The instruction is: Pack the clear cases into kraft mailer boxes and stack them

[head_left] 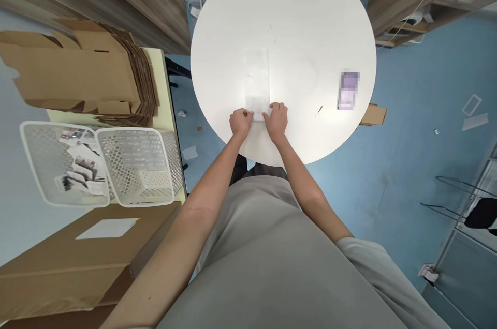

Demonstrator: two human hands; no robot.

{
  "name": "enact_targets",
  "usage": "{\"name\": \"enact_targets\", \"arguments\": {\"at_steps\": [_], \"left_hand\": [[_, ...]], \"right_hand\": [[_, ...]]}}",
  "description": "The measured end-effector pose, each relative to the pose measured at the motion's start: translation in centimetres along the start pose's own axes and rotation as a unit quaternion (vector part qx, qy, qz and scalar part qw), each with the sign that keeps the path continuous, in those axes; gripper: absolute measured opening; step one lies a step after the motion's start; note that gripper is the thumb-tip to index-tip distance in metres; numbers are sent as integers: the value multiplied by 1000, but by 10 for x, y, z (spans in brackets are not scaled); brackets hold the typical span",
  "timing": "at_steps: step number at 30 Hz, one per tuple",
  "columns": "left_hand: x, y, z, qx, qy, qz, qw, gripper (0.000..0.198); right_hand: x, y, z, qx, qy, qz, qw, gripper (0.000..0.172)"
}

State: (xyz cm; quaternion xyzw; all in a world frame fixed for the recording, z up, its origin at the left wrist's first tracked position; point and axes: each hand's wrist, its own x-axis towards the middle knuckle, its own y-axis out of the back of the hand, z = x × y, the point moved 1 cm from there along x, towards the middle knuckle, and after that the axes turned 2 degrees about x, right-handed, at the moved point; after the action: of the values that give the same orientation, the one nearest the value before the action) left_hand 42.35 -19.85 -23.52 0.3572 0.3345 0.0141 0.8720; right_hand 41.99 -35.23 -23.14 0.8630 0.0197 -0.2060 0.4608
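A flat, translucent plastic bag (257, 78) lies lengthwise on the white round table (303, 13), its near end towards me. At that end's left corner, my left hand (240, 123) is closed, with thumb and finger pinching the edge. My right hand (276, 121) has its thumb on the right corner of the same end, its other fingers curled beside the bag's right side. Whether anything lies inside the bag is hard to make out.
A phone-like object (348, 91), blurred out, lies at the table's right. To the left, a side table holds flattened cardboard boxes (77, 68) and two white baskets (135, 130) with packs and papers. A large carton (70, 251) stands nearer me on the left.
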Motion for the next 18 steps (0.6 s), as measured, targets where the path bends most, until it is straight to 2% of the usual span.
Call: {"name": "enact_targets", "arguments": {"at_steps": [2,4,6,8,10,12,14,18], "left_hand": [[0,-1,2,30,-59,30,997,28],[3,-2,4,66,-174,34,982,41],[7,-4,5,103,-290,-19,951,42],[12,-3,3,130,-356,-82,922,47],[15,-1,1,143,-380,-112,907,53],[17,3,-1,151,-385,-120,902,58],[17,7,-1,156,-373,-130,905,64],[9,13,-3,177,-348,-167,905,79]], "right_hand": [[0,1,-1,-11,96,-8,995,25],[1,2,2,-20,159,-41,986,29],[4,4,8,-27,186,-72,980,33],[7,9,16,-31,205,-97,973,34],[7,14,23,-32,232,-122,964,37],[6,19,28,-36,251,-144,957,47],[3,21,30,-41,251,-153,955,52],[-10,21,30,-50,238,-157,957,52]]}}
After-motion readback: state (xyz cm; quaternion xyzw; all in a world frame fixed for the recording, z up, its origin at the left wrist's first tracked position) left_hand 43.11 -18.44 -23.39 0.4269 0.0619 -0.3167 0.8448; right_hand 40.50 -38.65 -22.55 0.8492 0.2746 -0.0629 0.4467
